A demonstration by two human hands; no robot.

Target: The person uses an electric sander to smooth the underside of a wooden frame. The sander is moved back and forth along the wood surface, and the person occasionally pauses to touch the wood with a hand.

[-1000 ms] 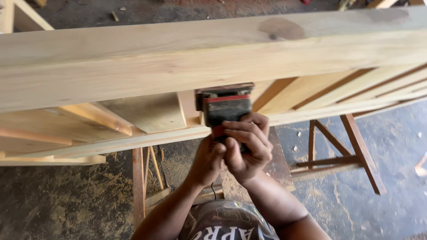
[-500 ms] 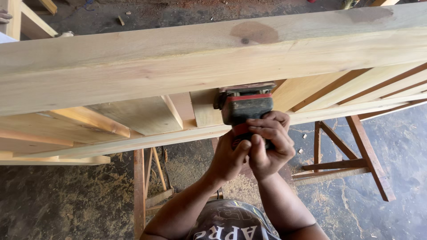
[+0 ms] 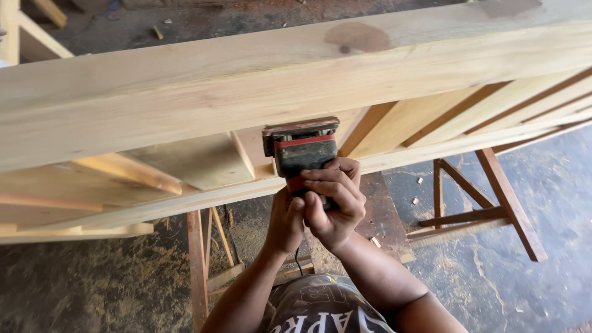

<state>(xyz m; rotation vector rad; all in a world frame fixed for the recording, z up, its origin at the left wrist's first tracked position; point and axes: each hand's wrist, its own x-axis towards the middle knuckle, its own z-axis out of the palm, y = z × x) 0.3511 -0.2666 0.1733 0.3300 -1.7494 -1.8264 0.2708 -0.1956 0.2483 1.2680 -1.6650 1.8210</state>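
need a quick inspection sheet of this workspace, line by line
surface: pale wooden frame of planks and slats, dark knot on the top plank
job's things: black and red electric sander, pad against the frame
clutter: sawdust and wood chips on the concrete floor
grippers: left hand and right hand both grip the sander's rear
cables: thin black cord hangs below the hands
surroundings: reddish wooden trestle under the frame

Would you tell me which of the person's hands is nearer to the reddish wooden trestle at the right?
The right hand, wrapped over the sander, is nearer the trestle; the left hand sits on its far side.
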